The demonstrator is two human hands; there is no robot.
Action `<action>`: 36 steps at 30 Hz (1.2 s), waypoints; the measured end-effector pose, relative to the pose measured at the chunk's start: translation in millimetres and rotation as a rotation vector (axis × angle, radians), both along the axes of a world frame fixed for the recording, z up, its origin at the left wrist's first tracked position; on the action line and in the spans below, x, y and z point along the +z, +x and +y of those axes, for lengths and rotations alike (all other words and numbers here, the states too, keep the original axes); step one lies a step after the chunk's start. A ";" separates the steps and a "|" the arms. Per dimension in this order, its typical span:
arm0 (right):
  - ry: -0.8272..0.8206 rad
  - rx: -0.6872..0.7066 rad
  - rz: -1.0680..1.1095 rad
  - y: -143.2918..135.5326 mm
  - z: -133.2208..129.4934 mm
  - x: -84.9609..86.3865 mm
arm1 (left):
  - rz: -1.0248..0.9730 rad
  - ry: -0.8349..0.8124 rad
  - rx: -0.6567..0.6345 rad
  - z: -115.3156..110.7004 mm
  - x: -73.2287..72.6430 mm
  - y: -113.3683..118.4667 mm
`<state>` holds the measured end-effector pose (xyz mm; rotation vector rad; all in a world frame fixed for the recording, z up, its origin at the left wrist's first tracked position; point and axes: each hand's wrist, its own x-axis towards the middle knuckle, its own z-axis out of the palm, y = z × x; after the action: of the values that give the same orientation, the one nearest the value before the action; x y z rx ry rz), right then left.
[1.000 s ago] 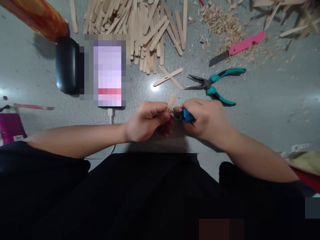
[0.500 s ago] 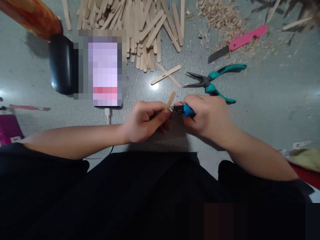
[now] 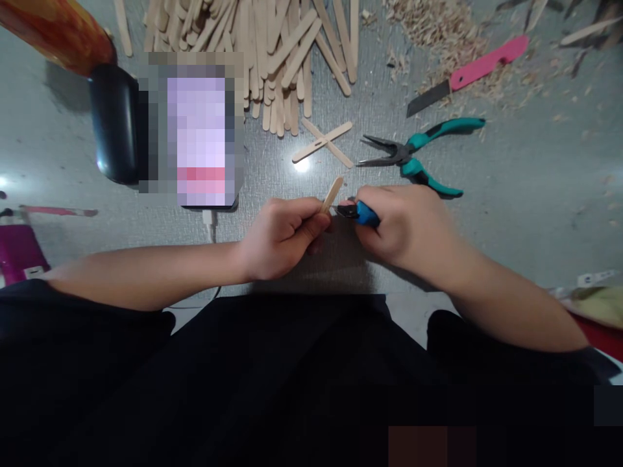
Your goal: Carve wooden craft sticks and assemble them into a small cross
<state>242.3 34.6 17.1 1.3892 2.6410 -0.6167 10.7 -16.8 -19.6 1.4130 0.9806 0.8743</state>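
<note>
My left hand (image 3: 287,237) is closed, pinching a wooden craft stick (image 3: 333,193) between thumb and fingers; the stick tilts up to the right and its lower end is hidden. In my right hand (image 3: 399,217) is a blue utility knife (image 3: 366,213) with a dark front end, pointing left. Its thin tip is at the stick's right edge, though contact is too small to make out. Just beyond the hands, two crossed craft sticks (image 3: 335,134) lie on the table, one with a small slot. Needle-nose pliers (image 3: 402,154) with teal handles rest open nearby.
A large pile of craft sticks (image 3: 277,65) lies at the back. Wood shavings (image 3: 438,29) and a pink-handled knife (image 3: 487,63) are at the back right. To the left are a blurred-out phone (image 3: 199,136) with a cable, a black rounded object (image 3: 115,126) and an orange cylinder (image 3: 63,32).
The knife's tip and the craft stick have shifted only slightly against each other. Both hands keep their grips. The whole view has moved a little.
</note>
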 end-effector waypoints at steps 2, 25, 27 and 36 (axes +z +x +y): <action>-0.023 -0.002 -0.012 -0.1 -0.4 0.0 | 0.000 -0.005 -0.010 0.7 0.5 -0.3; -0.051 -0.005 0.098 1.1 -1.1 -3.3 | -0.202 -0.171 -0.039 -2.0 -8.7 -1.0; -0.058 -0.012 0.109 1.1 -1.1 -2.6 | -0.213 -0.174 -0.037 -1.7 -8.6 -0.9; -0.115 -0.021 0.128 -2.0 -4.7 3.7 | -0.275 -0.165 -0.064 0.9 -4.8 -0.7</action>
<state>240.3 29.9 20.8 1.3909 2.6410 -0.8730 10.0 -16.0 -24.4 1.1434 0.7763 0.8920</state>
